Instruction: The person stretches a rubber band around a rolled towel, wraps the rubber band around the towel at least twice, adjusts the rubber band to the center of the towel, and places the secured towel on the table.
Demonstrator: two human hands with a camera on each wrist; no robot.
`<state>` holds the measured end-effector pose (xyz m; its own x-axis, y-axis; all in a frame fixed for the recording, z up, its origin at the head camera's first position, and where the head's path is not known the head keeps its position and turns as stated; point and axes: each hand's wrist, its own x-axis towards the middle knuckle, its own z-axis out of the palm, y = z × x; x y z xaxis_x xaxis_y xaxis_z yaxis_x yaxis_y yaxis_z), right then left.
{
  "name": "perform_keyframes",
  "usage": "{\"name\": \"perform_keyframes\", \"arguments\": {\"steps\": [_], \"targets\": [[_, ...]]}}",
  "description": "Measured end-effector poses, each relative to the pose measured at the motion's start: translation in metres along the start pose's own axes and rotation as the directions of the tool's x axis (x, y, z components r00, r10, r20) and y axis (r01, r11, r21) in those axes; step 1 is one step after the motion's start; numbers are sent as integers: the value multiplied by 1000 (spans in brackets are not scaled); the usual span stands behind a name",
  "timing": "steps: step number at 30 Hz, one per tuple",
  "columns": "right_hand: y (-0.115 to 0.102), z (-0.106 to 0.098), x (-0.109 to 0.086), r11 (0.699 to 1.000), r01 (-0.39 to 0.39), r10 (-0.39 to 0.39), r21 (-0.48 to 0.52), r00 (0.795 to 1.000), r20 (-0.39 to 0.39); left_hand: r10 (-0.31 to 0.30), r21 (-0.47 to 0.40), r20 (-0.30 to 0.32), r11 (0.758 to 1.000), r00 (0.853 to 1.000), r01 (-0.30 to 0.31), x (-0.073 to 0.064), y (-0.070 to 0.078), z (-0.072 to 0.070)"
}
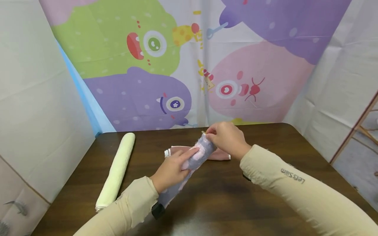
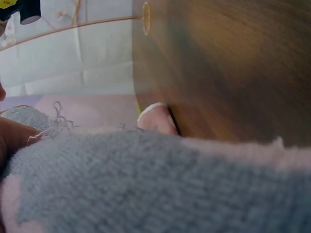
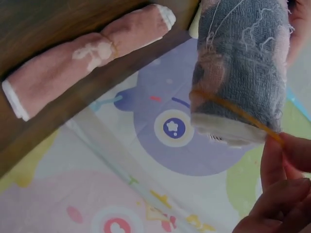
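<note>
Lilac towel (image 1: 202,153) inside left grip (image 1: 170,169)

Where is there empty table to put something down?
Try the front tabletop between the sleeves, or the patch between the pale yellow rolled towel and pink rolled towel. The middle is crowded: the left hand grips a gray-and-pink rolled towel while the right hand pinches an orange rubber band. A second rubber band lies toward the right edge.
</note>
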<state>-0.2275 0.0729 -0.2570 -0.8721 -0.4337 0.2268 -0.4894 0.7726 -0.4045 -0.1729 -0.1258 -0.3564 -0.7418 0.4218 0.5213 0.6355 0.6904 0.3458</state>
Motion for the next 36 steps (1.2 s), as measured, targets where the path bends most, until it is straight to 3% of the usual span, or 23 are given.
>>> {"name": "perform_keyframes", "arguments": {"steps": [5, 10, 14, 18, 22, 25, 29, 36], "targets": [[-1, 3, -2, 993, 85, -87, -81, 996, -25, -3, 48, 23, 999, 1000, 2, 0, 2, 0], [3, 7, -3, 981, 165, -170, -101, 984, -47, -73, -14, -4, 997, 997, 73, 2, 3, 0], [12, 11, -5, 949, 276, -298, -151, 942, -154, -117, -66, -29, 991, 993, 115, 3, 4, -1], [21, 14, -8, 927, 310, -356, -212, 904, -237, -131, -56, -40, 990, 991, 129, 4, 4, -4], [27, 15, -11, 935, 303, -342, -184, 908, -241, -92, -51, -22, 995, 996, 91, 5, 5, -5], [26, 12, -10, 941, 309, -332, -136, 919, -210, 8, -17, 8, 1000, 1000, -7, 5, 3, -4], [20, 7, -7, 948, 299, -313, -110, 939, -142, 138, 62, 22, 988, 990, -139, 5, 1, -3], [23, 4, -4, 970, 239, -237, -49, 971, 35, 198, 68, 2, 978, 980, -198, 4, 0, -3]]}}
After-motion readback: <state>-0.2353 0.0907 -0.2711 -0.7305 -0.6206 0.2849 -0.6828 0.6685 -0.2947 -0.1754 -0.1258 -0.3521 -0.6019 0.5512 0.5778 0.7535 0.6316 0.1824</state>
